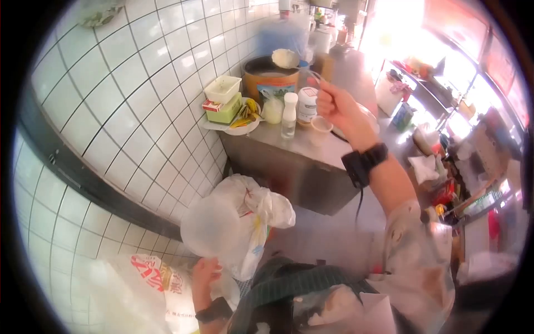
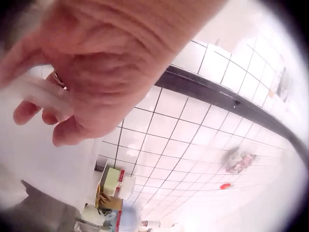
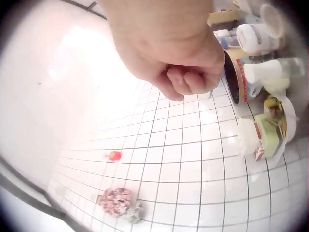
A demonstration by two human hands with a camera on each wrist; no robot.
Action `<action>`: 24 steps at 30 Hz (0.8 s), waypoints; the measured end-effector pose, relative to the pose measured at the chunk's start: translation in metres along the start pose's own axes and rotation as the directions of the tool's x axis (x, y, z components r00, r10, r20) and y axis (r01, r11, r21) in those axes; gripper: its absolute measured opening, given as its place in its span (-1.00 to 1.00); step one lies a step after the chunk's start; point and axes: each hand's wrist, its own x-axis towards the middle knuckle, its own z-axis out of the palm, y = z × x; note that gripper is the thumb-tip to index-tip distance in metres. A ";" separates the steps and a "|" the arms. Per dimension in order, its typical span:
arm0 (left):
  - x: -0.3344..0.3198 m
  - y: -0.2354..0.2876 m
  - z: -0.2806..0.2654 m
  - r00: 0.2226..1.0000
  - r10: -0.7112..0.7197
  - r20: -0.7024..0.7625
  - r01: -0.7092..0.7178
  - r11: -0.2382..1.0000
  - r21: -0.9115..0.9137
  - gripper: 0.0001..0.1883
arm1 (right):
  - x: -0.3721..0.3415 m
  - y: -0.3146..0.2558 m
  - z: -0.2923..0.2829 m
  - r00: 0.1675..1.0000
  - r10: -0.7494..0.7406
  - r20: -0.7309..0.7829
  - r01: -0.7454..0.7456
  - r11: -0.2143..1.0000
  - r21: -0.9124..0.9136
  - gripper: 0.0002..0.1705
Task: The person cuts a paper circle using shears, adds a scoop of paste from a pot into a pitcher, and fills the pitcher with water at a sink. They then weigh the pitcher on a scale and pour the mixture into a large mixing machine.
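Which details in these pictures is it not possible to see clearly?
Head: whether the round, white-looking ladle is filled; blur.
Head: small lettering on the white plastic jar; too small and blurred.
Left wrist: full outline of the translucent, whitish plastic container in the left hand; the left edge cuts it.
Right wrist: the handle inside the right hand; curled fingers hide it.

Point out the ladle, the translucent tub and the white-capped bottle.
Ladle [image 1: 285,59]: head view, on its round scoop end.
Translucent tub [image 1: 210,225]: head view, on the middle of its round face.
White-capped bottle [image 1: 288,118]: head view, on its clear body, below the cap.
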 end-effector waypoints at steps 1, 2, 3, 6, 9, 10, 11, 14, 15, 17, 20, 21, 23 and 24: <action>0.008 0.007 0.006 1.000 0.006 -0.026 -0.006 1.000 -0.010 -0.62 | 0.028 -0.007 -0.009 1.000 0.006 0.007 -0.006 1.000 0.001 -0.71; 0.017 0.016 0.012 0.999 0.012 -0.050 -0.013 1.000 -0.017 -0.62 | 0.052 -0.012 -0.015 1.000 0.005 -0.021 -0.006 0.998 -0.062 -0.72; 0.023 0.028 0.020 0.999 0.009 -0.053 -0.010 1.000 -0.019 -0.62 | 0.075 -0.018 -0.023 0.999 0.003 -0.052 -0.009 0.992 -0.126 -0.73; 0.055 0.053 0.041 0.997 0.033 -0.076 -0.038 0.997 -0.066 -0.68 | 0.144 -0.031 -0.048 0.990 0.045 -0.131 -0.079 0.960 -0.268 -0.73; 0.093 0.066 0.070 0.990 0.061 -0.131 -0.074 0.992 -0.097 -0.63 | 0.205 -0.043 -0.075 0.972 0.123 -0.201 -0.191 0.912 -0.364 -0.75; 0.102 0.077 0.078 0.988 0.060 -0.140 -0.079 0.988 -0.134 -0.64 | 0.224 -0.046 -0.081 0.964 0.137 -0.229 -0.221 0.888 -0.402 -0.74; 0.105 0.090 0.084 0.987 0.054 -0.153 -0.079 0.984 -0.158 -0.64 | 0.244 -0.047 -0.092 0.964 0.170 -0.205 -0.244 0.873 -0.423 -0.74; 0.111 0.123 0.103 0.982 -0.007 -0.188 -0.030 0.981 -0.193 -0.69 | 0.288 -0.044 -0.125 0.943 0.253 -0.217 -0.331 0.793 -0.511 -0.72; 0.112 0.130 0.107 0.980 -0.021 -0.196 -0.015 0.983 -0.184 -0.69 | 0.299 -0.042 -0.134 0.938 0.268 -0.220 -0.345 0.796 -0.498 -0.72; 0.113 0.138 0.114 0.969 0.041 -0.245 -0.092 0.976 -0.197 -0.71 | 0.328 -0.039 -0.150 0.931 0.330 -0.158 -0.357 0.729 -0.584 -0.69; 0.109 0.147 0.127 0.956 -0.080 -0.282 0.019 0.977 -0.212 -0.67 | 0.377 -0.025 -0.180 0.923 0.375 -0.086 -0.341 0.695 -0.633 -0.67; 0.108 0.139 0.130 0.951 -0.096 -0.294 0.034 0.977 -0.210 -0.67 | 0.387 -0.019 -0.187 0.916 0.393 -0.083 -0.355 0.695 -0.625 -0.67; 0.111 0.128 0.133 0.930 -0.068 -0.360 0.016 0.989 -0.147 -0.67 | 0.406 -0.009 -0.199 0.937 0.333 -0.102 -0.196 0.264 -0.944 -0.67; 0.110 0.131 0.136 0.924 -0.069 -0.376 0.018 0.990 -0.139 -0.67 | 0.412 -0.003 -0.208 0.936 0.340 -0.091 -0.193 0.279 -0.941 -0.67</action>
